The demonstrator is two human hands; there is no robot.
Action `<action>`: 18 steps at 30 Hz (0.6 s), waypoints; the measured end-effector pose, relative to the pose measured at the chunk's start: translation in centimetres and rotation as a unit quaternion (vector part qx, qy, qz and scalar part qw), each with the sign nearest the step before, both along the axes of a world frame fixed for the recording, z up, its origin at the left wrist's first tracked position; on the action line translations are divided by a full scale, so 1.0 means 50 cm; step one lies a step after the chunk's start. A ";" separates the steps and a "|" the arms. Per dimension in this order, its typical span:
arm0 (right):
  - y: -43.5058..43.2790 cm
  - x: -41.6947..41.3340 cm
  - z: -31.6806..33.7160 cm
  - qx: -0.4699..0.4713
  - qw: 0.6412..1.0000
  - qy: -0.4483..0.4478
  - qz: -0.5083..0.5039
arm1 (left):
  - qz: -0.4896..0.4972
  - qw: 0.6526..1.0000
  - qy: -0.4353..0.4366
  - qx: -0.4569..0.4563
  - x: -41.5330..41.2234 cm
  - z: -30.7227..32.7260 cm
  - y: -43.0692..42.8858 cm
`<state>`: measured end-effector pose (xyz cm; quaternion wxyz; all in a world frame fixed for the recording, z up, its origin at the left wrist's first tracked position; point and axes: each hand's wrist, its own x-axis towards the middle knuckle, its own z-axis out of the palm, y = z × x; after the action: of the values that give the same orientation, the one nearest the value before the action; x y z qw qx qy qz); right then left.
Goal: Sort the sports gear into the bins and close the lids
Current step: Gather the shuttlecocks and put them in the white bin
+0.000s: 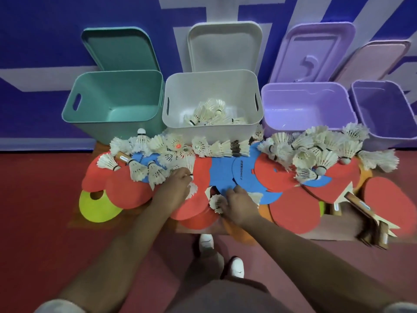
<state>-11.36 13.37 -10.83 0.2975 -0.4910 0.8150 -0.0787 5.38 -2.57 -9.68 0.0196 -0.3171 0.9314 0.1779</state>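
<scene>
Past our white shoes [206, 241], both arms are in the pile: our left hand [177, 180] pinches a shuttlecock [190, 164] by its cork, and our right hand [237, 205] curls round a second shuttlecock [215, 203]. Best to lift gently without crushing the feathers, then drop them into the white bin [178, 86] just behind. Our knuckles hide most fingertips, the paddles [291, 210] bury whatever's beneath them, and the right-hand purple bin [383, 132] is cut off.

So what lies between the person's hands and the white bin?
Head view: overlapping blue sheets and red sheets lie beyond the left hand and right hand, then a row of loose shuttlecocks against the front wall of the white bin.
</scene>
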 end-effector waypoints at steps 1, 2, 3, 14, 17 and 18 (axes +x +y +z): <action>-0.003 0.002 -0.006 0.005 1.000 0.010 -0.003 | 0.006 1.000 0.005 -0.006 -0.002 0.005 -0.001; -0.007 0.002 -0.012 0.008 1.000 0.020 -0.007 | 0.014 1.000 0.016 -0.015 -0.004 0.009 -0.002; -0.012 0.000 -0.016 0.005 1.000 0.028 -0.012 | 0.023 0.999 0.027 -0.027 -0.004 0.015 -0.005; -0.024 -0.073 0.022 -0.100 0.974 -0.108 -0.171 | 0.210 0.952 0.218 0.052 -0.053 0.062 -0.029; -0.024 -0.097 0.040 -0.133 0.951 -0.149 -0.238 | 0.259 0.929 0.249 0.093 -0.069 0.081 -0.029; -0.024 -0.104 0.043 -0.138 0.945 -0.157 -0.253 | 0.270 0.921 0.259 0.109 -0.073 0.086 -0.030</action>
<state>-16.58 12.16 -8.69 0.3208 -0.2864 0.8366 -0.3394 1.72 -4.07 -5.39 -0.2364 -0.4956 0.7575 0.3531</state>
